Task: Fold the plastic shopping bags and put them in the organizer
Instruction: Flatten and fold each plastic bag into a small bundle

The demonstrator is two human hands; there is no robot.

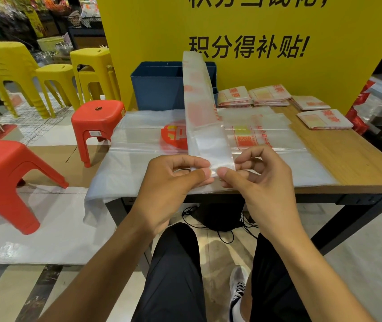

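Note:
A clear plastic bag folded into a long narrow strip [200, 108] with faint red print runs from the table's front edge up over the blue organizer box [157, 89] at the back. My left hand [173, 182] and my right hand [259, 175] both pinch the strip's near end between thumb and fingers. Under it lie unfolded clear bags [143, 140], one with a round red logo, spread flat on the wooden table [352, 156]. Several folded bag squares [324, 119] rest at the back right.
Red stools [97, 122] and yellow stools [92, 66] stand on the floor to the left. A yellow sign board [255, 31] rises behind the table. Red-and-clear packaged goods [371, 101] sit at the right edge. A black bag and cables [220, 217] lie under the table.

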